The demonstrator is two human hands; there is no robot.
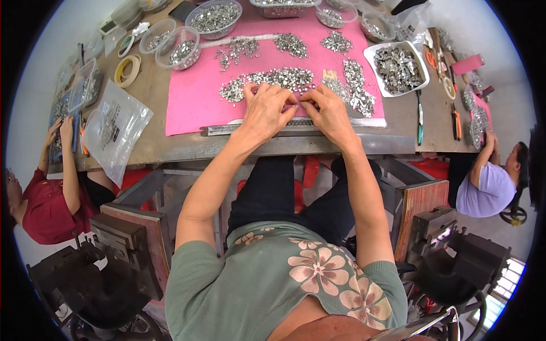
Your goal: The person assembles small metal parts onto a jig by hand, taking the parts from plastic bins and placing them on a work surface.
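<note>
My left hand and my right hand meet close together over the front of a pink ribbed mat. Thumb and fingers are pinched on each, but whatever sits between the fingertips is too small to make out. Just beyond them lies a wide heap of small shiny silver metal pieces. Below the hands a long, narrow metal strip like a ruler runs along the mat's front edge, partly covered by my wrists. Beside my right hand are a pile of long silver pieces and some thin tan sticks.
A white square tray of metal pieces stands at right, near a green-handled tool and orange-handled pliers. Clear round tubs, tape rolls and a plastic bag lie left. Co-workers sit on both sides.
</note>
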